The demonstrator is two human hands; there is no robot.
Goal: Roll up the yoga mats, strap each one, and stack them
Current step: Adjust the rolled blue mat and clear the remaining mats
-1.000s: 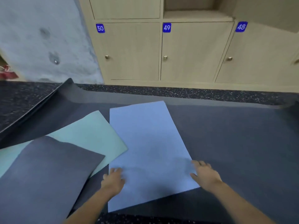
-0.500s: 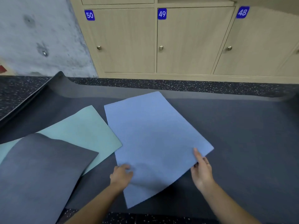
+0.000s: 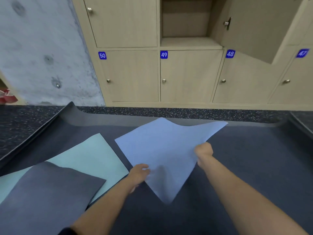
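We are gripping the thin light-blue rectangular yoga mat (image 3: 162, 145), left hand (image 3: 140, 173) clenched on its left edge, right hand (image 3: 204, 150) clenched on its right, one corner pointing at us.

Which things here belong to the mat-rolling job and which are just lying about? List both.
Job: blue mat, held by left hand and right hand; teal mat; grey mat.
Lying about: lockers; open locker door; red object at the left edge.
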